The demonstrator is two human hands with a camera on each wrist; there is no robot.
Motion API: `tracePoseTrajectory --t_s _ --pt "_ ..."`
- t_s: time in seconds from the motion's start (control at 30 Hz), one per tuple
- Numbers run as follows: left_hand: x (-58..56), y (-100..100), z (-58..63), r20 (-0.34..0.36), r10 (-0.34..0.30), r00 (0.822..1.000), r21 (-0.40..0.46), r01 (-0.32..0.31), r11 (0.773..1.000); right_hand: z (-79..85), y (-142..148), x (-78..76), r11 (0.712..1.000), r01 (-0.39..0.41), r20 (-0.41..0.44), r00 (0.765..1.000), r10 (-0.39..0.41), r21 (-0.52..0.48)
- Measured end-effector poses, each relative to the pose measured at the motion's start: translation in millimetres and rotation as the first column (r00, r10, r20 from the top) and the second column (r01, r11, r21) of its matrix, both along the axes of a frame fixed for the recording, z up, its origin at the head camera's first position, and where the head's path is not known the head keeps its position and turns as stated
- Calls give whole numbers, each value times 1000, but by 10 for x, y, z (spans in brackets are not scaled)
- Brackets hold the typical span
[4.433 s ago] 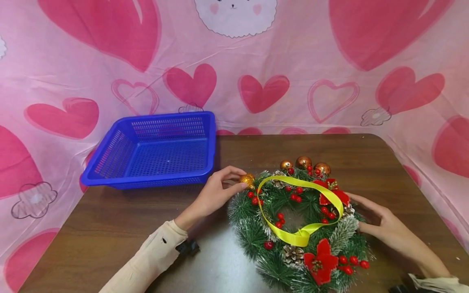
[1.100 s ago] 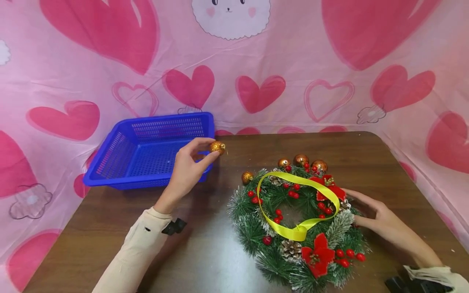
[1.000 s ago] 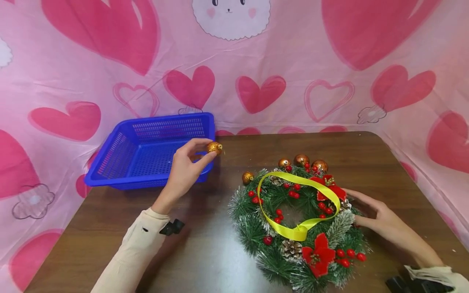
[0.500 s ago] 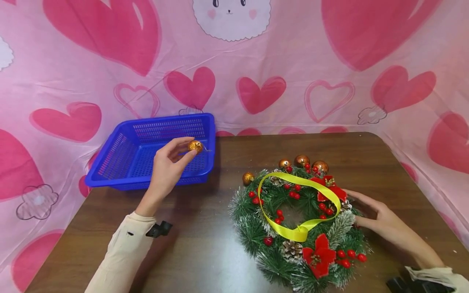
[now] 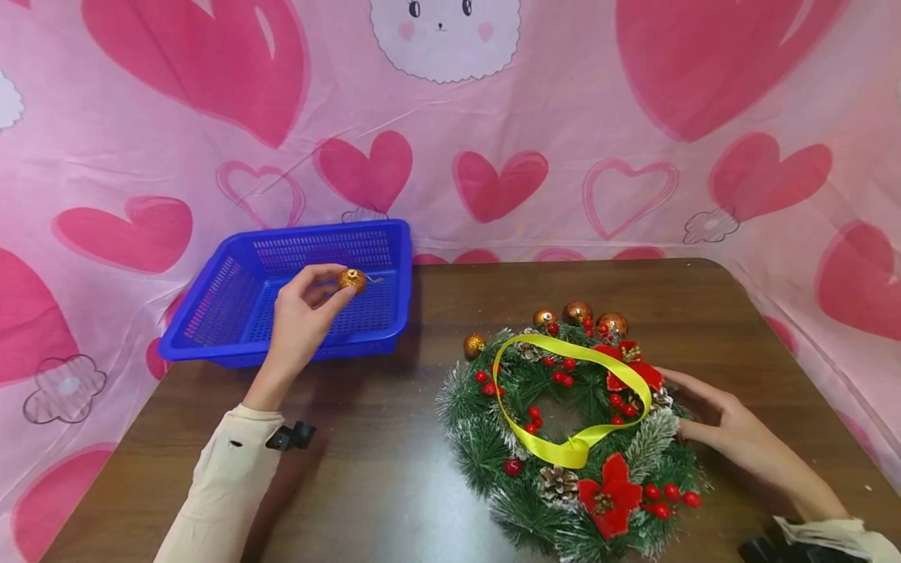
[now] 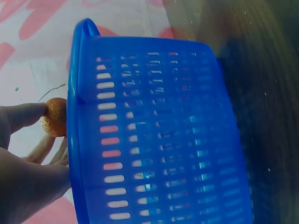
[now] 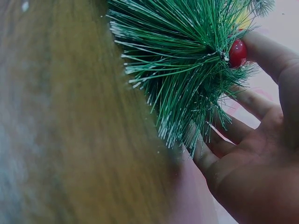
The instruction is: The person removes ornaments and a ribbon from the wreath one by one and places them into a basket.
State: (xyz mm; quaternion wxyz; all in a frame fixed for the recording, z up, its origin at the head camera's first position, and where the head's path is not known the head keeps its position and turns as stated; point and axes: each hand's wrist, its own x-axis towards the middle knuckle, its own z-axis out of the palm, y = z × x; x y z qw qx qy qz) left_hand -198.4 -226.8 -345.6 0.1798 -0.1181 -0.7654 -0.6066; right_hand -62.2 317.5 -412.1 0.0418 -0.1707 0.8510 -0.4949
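Observation:
In the head view, my left hand (image 5: 301, 317) pinches a gold glitter Christmas bauble (image 5: 352, 280) by thumb and fingertips, above the blue plastic basket (image 5: 401, 313). A thin string trails from the bauble's cap. The left wrist view has the same bauble (image 6: 55, 117) just beyond the basket's rim (image 6: 72, 140). My right hand (image 5: 739, 434) grips the right edge of a green Christmas wreath (image 5: 486, 453), which lies on the table. In the right wrist view, its thumb is by a red berry (image 7: 237, 53), and the other fingers go behind the needles.
The wreath bears a yellow ribbon loop (image 5: 559, 452), red poinsettias (image 5: 611, 496), pine cones (image 5: 558, 483) and berries. A second gold bauble (image 5: 475, 346) sits at its upper left; copper baubles (image 5: 578, 313) line its back. A pink heart-print cloth (image 5: 450, 109) hangs behind the table (image 5: 380, 469).
My left hand has lifted a gold bauble away from the wreath's upper left and carried it left, over the basket. My right hand has stayed at the wreath's right edge.

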Motion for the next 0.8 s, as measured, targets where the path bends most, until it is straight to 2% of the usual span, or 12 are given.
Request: tracePoseTrajectory --t_s 0.17,0.47,0.8 --pt "-34 -61 -6 20 14 1000 -29 -14 999 4 1 -3 1000 5 -5 1000 -5 13" --pt "-71 -178 -16 -1 60 998 -132 -59 989 0 1 10 999 16 -3 1000 -16 33" --pt "-100 -269 -38 32 90 995 -195 -82 977 -7 2 -2 1000 6 -2 1000 -6 22"
